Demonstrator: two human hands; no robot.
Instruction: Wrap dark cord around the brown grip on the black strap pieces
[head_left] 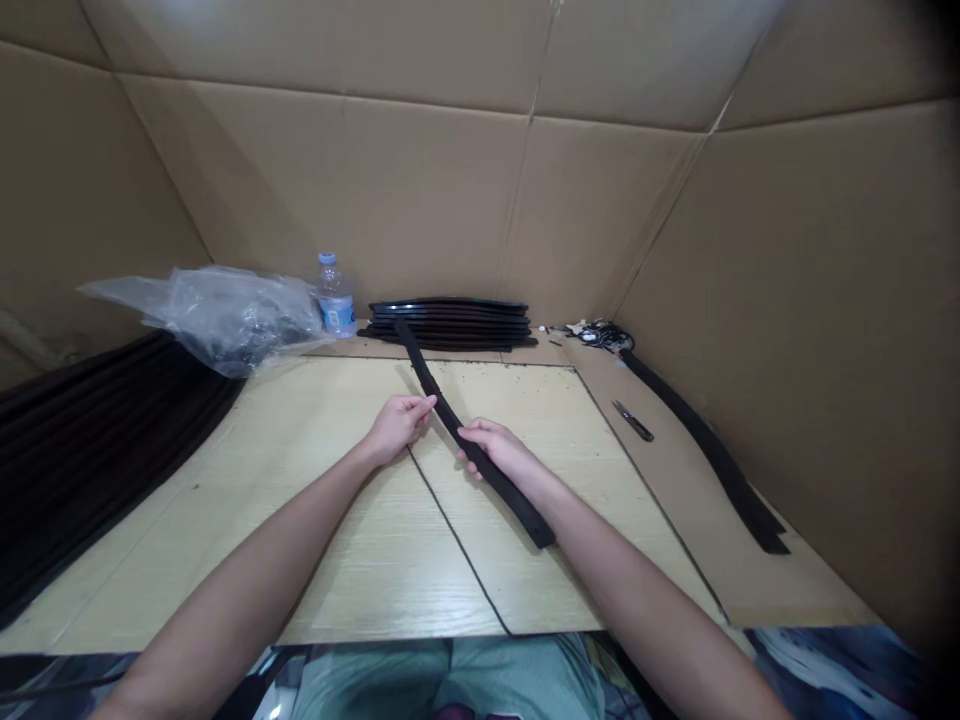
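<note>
A long black strip point(502, 484), slightly curved, slants across the middle of the table. My right hand point(491, 445) is wrapped round it near its middle, thumb on top. My left hand point(406, 425) is closed in a pinch at the strip's left edge, a little farther up; whether a small bit sits between its fingertips I cannot make out. The strip's far end reaches toward a stack of black strips point(450, 325) at the back, and its near end points toward my right forearm.
Many long black strips point(97, 430) lie along the left side, beside a clear plastic bag point(240, 310) and a water bottle point(336, 300). On the right are a small cutter point(634, 421), more black strips point(697, 440) and a tangled bundle point(600, 334). Cardboard walls point(420, 190) enclose the table.
</note>
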